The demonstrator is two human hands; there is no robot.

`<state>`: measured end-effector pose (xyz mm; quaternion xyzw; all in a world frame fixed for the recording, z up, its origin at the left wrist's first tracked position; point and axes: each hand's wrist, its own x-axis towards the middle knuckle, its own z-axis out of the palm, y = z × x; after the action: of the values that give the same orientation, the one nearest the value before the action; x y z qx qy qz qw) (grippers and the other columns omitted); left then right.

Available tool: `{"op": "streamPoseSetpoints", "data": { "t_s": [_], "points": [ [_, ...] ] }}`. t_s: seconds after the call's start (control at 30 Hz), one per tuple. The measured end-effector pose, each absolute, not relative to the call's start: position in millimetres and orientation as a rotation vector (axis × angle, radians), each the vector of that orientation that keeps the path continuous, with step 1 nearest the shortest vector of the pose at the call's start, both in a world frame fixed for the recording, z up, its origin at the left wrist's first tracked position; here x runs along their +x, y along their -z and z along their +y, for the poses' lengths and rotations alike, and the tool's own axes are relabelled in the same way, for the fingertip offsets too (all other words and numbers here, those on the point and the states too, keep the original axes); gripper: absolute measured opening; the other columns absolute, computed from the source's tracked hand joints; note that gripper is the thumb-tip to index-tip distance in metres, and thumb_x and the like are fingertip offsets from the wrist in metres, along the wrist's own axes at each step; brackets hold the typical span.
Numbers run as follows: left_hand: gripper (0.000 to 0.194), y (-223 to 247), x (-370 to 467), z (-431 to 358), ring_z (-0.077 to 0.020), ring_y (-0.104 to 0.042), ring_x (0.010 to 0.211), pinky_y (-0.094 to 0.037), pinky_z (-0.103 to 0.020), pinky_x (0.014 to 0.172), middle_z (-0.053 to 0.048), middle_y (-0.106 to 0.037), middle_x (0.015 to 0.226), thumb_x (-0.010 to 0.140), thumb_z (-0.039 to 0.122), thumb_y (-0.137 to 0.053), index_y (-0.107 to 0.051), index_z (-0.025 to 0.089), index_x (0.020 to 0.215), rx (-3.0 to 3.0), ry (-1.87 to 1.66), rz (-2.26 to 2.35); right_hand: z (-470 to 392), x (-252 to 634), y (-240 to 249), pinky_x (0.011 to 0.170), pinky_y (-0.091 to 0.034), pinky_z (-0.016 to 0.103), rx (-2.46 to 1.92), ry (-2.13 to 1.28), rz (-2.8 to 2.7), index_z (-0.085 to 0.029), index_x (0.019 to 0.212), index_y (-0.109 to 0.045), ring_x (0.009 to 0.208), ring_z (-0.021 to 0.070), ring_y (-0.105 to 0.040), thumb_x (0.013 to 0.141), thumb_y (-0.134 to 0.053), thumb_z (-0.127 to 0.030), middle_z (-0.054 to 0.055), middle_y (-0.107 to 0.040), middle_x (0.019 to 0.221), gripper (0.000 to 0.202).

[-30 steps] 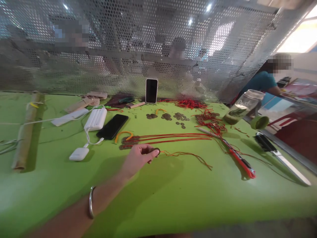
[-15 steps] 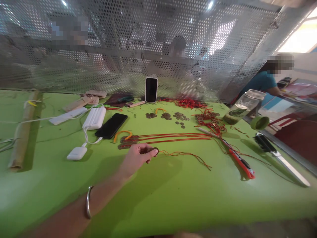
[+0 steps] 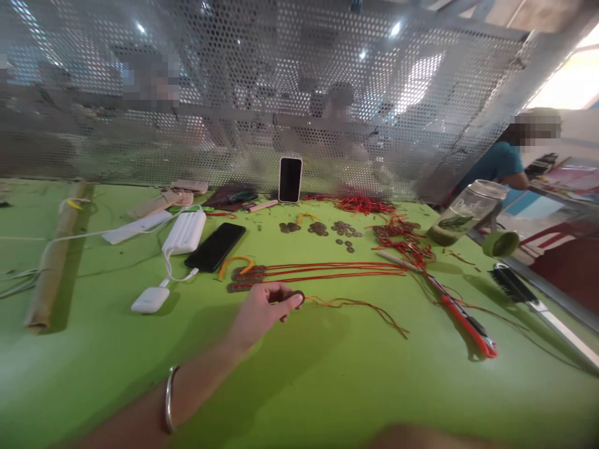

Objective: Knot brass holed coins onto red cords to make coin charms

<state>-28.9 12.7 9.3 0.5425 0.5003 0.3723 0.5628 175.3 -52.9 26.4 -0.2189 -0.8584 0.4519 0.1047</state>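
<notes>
My left hand point(image 3: 266, 312) pinches a round brown coin point(image 3: 296, 295) between thumb and fingers, above the green table. A thin red cord point(image 3: 355, 304) trails from the coin to the right, its two loose ends on the tabletop. Just beyond the hand lie rows of coins point(image 3: 238, 287) strung on straight red cords point(image 3: 327, 268). A yellow curved strip point(image 3: 234, 260) rests beside them. At the bottom edge a blurred brown shape point(image 3: 416, 436) shows, perhaps my right hand; its fingers cannot be made out.
Loose coins point(image 3: 346, 229) lie in small heaps, near tangled red cord point(image 3: 365, 204). Rightward are a cutter with red handle point(image 3: 470, 327), a brush point(image 3: 519, 290) and a glass jar point(image 3: 468, 212). A phone point(image 3: 216, 247), power bank point(image 3: 185, 232) and bamboo tube point(image 3: 53, 268) lie left. A person sits far right.
The view has shifted slightly, so everything appears lower and further right. My left hand keeps its pinch on the coin. The blurred shape at the bottom has come further into view, to the right.
</notes>
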Motion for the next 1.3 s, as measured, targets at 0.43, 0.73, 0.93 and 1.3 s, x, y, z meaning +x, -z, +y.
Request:
{"op": "streamPoseSetpoints", "data": {
  "t_s": [0.43, 0.73, 0.93, 1.3],
  "points": [
    [0.029, -4.7, -27.0, 11.0, -0.0113, -0.050, 0.056, -0.038, -0.024, 0.053, -0.004, -0.065, 0.068, 0.072, 0.043, -0.069, -0.068, 0.014, 0.074, 1.341, -0.802, 1.236, 158.1, 266.5, -14.1, 0.078, -0.050, 0.031, -2.040, -0.210, -2.298, -0.016, 0.094, -0.067, 0.085, 0.0183, -0.064, 0.084, -0.062, -0.039, 0.007, -0.069, 0.092, 0.026],
    [0.026, -3.2, -26.1, 11.4, -0.0104, -0.048, 0.055, -0.037, -0.023, 0.052, -0.004, -0.063, 0.067, 0.073, 0.040, -0.069, -0.068, 0.014, 0.074, 1.335, -0.804, 1.228, 187.0, 261.3, -9.5, 0.084, -0.051, 0.037, -2.131, -0.467, -2.504, -0.017, 0.112, -0.059, 0.098, 0.0196, -0.059, 0.092, -0.053, -0.035, 0.006, -0.058, 0.116, 0.028],
    [0.029, 0.3, -26.4, 12.1, -0.0107, -0.048, 0.054, -0.036, -0.023, 0.051, -0.003, -0.063, 0.066, 0.071, 0.043, -0.070, -0.069, 0.015, 0.075, 1.342, -0.813, 1.235, 196.3, 257.6, -20.3, 0.083, -0.052, 0.038, -2.042, -0.602, -2.587, -0.015, 0.114, -0.058, 0.098, 0.0206, -0.059, 0.091, -0.054, -0.035, 0.006, -0.058, 0.116, 0.030],
    [0.027, -3.6, -27.5, 13.1, -0.0091, -0.046, 0.055, -0.036, -0.021, 0.051, 0.001, -0.057, 0.063, 0.070, 0.039, -0.072, -0.064, 0.014, 0.070, 1.250, -0.929, 1.209, 78.3, 207.3, -44.4, 0.075, -0.044, 0.023, -1.358, -0.509, -2.456, -0.016, 0.089, -0.061, 0.080, 0.0111, -0.057, 0.087, -0.033, -0.005, 0.003, -0.062, 0.088, 0.030]
  ]
}}
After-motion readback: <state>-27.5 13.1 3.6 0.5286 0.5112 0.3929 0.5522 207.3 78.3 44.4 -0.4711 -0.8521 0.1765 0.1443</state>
